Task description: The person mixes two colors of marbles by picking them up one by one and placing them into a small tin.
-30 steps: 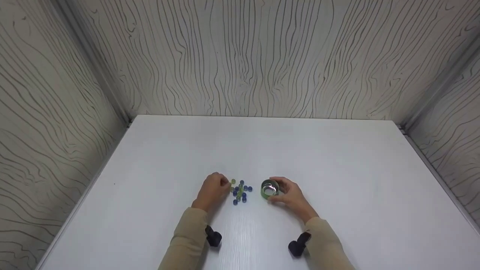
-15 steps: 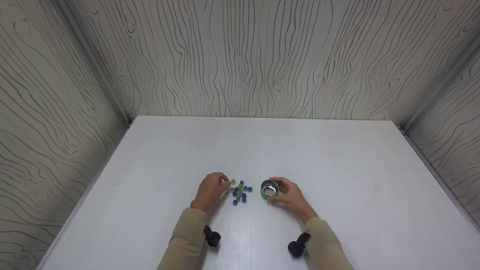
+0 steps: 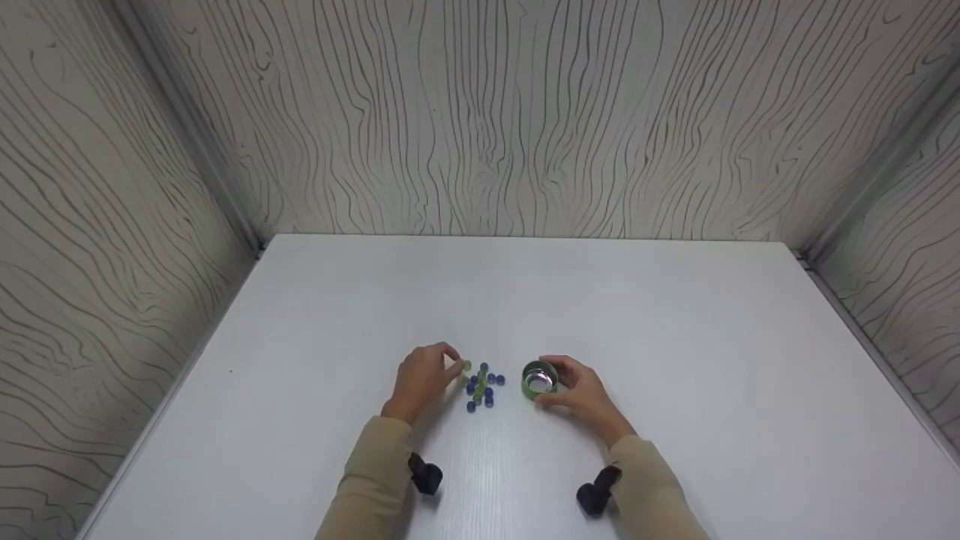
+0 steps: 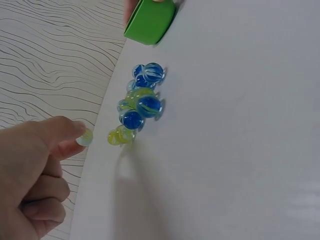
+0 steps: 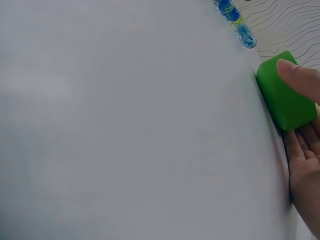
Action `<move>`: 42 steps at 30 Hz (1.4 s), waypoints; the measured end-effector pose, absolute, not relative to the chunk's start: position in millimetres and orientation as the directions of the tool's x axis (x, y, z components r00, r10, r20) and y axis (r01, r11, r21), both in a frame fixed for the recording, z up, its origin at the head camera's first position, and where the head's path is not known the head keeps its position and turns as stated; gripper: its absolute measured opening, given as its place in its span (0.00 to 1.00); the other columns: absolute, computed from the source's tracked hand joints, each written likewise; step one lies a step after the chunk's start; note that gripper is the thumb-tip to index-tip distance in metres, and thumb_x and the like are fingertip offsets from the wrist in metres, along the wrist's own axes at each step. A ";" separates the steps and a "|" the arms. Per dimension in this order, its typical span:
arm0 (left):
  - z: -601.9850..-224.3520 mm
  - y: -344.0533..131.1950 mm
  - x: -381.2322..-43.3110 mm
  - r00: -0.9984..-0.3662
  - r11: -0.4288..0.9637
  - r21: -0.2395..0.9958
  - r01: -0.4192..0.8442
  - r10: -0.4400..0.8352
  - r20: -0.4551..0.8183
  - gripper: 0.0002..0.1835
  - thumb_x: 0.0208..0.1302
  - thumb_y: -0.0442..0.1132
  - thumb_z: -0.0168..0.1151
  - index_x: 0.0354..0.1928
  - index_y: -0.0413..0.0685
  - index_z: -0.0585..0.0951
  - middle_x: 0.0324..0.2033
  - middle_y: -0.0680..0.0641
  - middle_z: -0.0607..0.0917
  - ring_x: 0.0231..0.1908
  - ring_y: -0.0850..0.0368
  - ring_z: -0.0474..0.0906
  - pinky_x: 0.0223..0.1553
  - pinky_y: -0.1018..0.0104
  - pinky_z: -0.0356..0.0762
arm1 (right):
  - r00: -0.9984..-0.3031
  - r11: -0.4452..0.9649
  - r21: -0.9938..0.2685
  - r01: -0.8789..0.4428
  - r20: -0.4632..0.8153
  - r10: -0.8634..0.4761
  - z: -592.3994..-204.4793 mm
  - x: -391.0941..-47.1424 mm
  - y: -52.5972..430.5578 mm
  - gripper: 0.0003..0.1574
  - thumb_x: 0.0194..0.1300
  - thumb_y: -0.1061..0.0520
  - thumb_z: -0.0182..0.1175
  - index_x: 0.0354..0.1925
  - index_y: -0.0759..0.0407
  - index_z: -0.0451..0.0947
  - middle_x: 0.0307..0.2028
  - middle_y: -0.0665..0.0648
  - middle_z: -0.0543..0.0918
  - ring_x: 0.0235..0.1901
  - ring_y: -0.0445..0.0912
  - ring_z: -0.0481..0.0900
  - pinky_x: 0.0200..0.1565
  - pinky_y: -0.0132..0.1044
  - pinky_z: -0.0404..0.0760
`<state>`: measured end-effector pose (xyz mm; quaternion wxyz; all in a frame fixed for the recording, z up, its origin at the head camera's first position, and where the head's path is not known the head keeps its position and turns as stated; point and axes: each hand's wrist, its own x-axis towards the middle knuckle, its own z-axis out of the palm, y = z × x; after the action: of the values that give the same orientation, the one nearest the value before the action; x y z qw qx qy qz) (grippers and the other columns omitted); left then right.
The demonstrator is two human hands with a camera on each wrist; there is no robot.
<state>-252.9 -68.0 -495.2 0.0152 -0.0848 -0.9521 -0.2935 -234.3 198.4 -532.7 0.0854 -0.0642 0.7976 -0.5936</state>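
Observation:
My left hand (image 3: pixel 421 376) is just left of a cluster of glass marbles (image 4: pixel 149 106) on the white table. In the left wrist view, its thumb and index finger pinch a pale yellow-green marble (image 4: pixel 86 139) beside the others; the remaining fingers are curled in. Blue and yellow-green swirls colour the clustered marbles, some hidden behind others. Right of them stands a small round green cup (image 5: pixel 286 97) with a shiny silver inside; no marble shows in it. My right hand (image 3: pixel 589 397) holds the cup from its right side, thumb on the near wall and fingers around the far side.
The white table (image 3: pixel 675 315) stretches out on all sides of the hands. Wood-grain patterned panels (image 3: pixel 480 120) rise at its back and sides. A black camera mount (image 3: pixel 426 477) sits on each sleeved wrist.
My left hand has shifted slightly, its thumb and index finger now spread a little more and nearer the marbles. The right hand and the cup have stayed in place.

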 end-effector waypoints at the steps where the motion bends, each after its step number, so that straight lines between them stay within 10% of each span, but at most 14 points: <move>1: -494.8 -67.3 -252.6 -0.986 0.813 0.558 0.163 0.149 0.071 0.11 0.62 0.44 0.63 0.40 0.43 0.84 0.18 0.52 0.75 0.20 0.63 0.63 0.23 0.72 0.59 | -0.978 0.290 -0.957 -0.001 -0.060 -0.201 -532.5 -234.3 198.6 0.44 0.47 0.62 0.74 0.62 0.65 0.68 0.63 0.67 0.73 0.68 0.60 0.67 0.70 0.48 0.63; 33: -474.2 -33.7 -242.9 -0.975 0.774 0.596 0.212 0.206 0.080 0.12 0.64 0.45 0.61 0.42 0.46 0.84 0.15 0.57 0.67 0.18 0.65 0.61 0.21 0.74 0.58 | -0.982 0.295 -0.955 -0.003 -0.053 -0.182 -530.6 -233.4 197.1 0.43 0.47 0.63 0.73 0.62 0.66 0.69 0.63 0.68 0.74 0.68 0.61 0.67 0.69 0.48 0.65; 42: -473.8 -25.6 -239.2 -0.969 0.768 0.594 0.240 0.230 0.094 0.11 0.64 0.45 0.61 0.42 0.47 0.84 0.23 0.50 0.83 0.21 0.65 0.67 0.26 0.73 0.68 | -0.982 0.303 -0.953 -0.015 -0.042 -0.182 -530.1 -233.0 196.5 0.42 0.48 0.63 0.73 0.61 0.66 0.69 0.62 0.68 0.74 0.68 0.61 0.67 0.68 0.48 0.65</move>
<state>-239.2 -25.6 -473.8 0.0080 -0.1251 -0.9401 -0.3171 -233.0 196.5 -530.1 0.0710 -0.0613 0.8041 -0.5870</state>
